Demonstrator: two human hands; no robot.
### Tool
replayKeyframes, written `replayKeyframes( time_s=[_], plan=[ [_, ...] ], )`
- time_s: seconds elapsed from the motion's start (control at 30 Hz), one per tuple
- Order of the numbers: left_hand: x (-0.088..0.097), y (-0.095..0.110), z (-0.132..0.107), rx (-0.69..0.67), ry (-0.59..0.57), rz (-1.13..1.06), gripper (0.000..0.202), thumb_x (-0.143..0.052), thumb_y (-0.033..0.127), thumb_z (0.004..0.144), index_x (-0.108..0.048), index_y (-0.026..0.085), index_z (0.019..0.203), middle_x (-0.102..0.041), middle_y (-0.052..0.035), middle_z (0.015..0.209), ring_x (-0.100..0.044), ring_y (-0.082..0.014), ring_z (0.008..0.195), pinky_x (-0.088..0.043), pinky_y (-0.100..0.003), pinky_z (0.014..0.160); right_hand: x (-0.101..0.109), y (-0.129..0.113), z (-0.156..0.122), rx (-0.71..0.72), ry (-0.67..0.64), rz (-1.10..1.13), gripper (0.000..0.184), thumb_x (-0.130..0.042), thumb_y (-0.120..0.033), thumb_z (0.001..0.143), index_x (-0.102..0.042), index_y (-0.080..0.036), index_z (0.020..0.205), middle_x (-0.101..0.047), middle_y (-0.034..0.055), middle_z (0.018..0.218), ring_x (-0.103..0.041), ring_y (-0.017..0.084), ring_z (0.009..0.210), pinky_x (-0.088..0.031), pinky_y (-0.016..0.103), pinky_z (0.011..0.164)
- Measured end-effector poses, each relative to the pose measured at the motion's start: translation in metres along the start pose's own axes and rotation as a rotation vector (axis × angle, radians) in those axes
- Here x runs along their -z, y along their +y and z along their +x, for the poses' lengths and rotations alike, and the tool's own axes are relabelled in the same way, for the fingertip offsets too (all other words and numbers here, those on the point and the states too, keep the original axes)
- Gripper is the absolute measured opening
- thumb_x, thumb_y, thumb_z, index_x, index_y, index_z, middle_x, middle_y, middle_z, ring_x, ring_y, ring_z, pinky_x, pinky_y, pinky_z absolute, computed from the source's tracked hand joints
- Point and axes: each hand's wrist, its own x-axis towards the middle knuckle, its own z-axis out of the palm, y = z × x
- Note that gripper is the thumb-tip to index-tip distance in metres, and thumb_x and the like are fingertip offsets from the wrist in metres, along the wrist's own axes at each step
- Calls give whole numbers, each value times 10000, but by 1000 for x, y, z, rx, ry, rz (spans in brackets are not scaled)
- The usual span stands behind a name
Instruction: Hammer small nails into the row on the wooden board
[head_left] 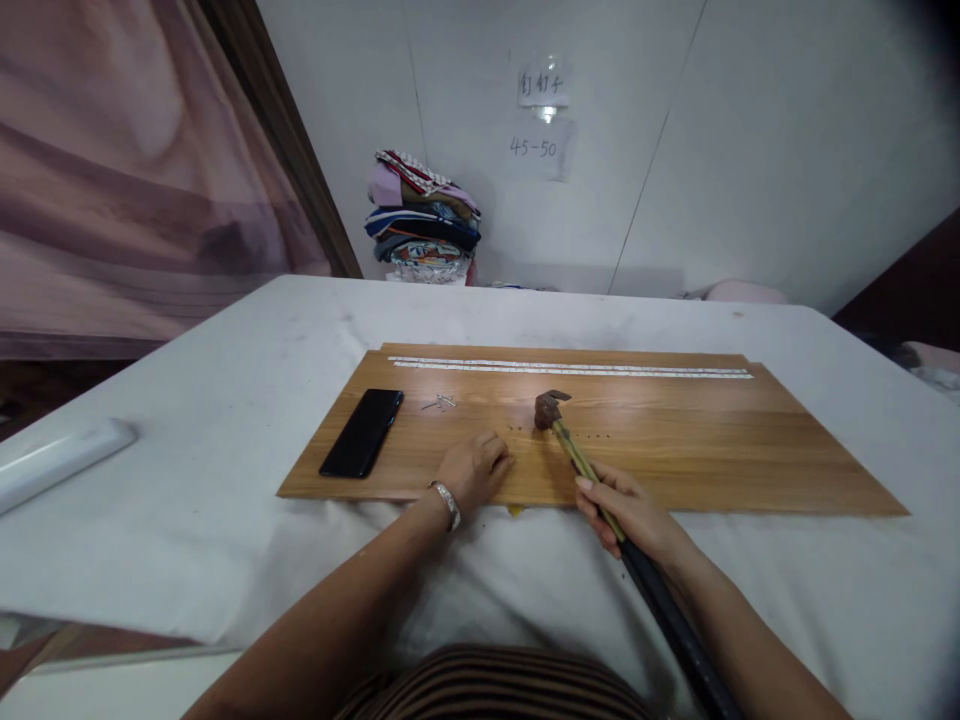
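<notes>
My right hand (626, 508) grips a claw hammer (577, 452) by its handle, whose lower part is black and upper part yellowish. Its rusty head is over the middle of a wooden board (697, 450), by a row of small dark marks; contact with the wood is hard to judge. My left hand (474, 468) rests near the board's front edge, left of the hammer, fingers curled in. Whatever those fingers may hold is hidden. A small pile of nails (442, 402) lies on the board, beyond my left hand.
A black phone (362, 433) lies on the board's left part. Two white marked strips (570, 369) run along its back. The board lies on a white-covered table (187, 400). A clear roll (67, 460) is at far left, and folded cloths (424, 225) are stacked behind the table.
</notes>
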Motion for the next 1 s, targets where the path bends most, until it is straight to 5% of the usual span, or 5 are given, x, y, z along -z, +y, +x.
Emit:
replayKeyframes(
  time_s=[1.0],
  plan=[
    [2, 2, 1, 6, -6, -1, 195, -491, 287, 889, -554, 192, 731, -569, -24, 769, -545, -149, 750, -422, -274, 709, 2, 4, 1, 27, -10, 5, 334, -575, -492, 822, -438, -200, 733, -453, -89, 554, -338, 20, 289, -354, 143, 258]
  ],
)
